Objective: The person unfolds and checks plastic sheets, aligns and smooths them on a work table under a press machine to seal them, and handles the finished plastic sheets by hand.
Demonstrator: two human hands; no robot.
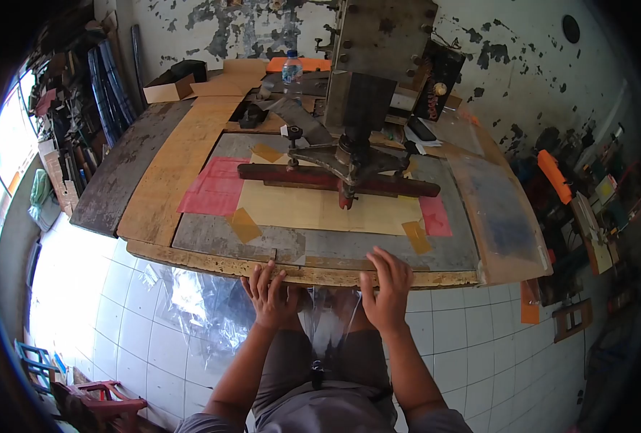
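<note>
My left hand (268, 294) rests its spread fingertips on the front edge of the worn wooden table (190, 258). Farther right along that edge is my right hand (387, 290), its fingers apart and nothing held. Beyond both hands a cream sheet (299, 209) lies on a grey plate (349, 247), with pink sheets (216, 187) at its sides and brown tape pieces (245, 225) at its corners. A red metal bar (288, 175) hangs from the press head (351, 160) across the sheet. Clear plastic (328, 317) is between my forearms, below the table edge.
A water bottle (291, 72) and an open cardboard box (169, 90) stand at the back. A clear plastic sheet (497, 209) covers the table's right side. Below left are a red stool (111, 404) and more clear plastic on the tiled floor (125, 317).
</note>
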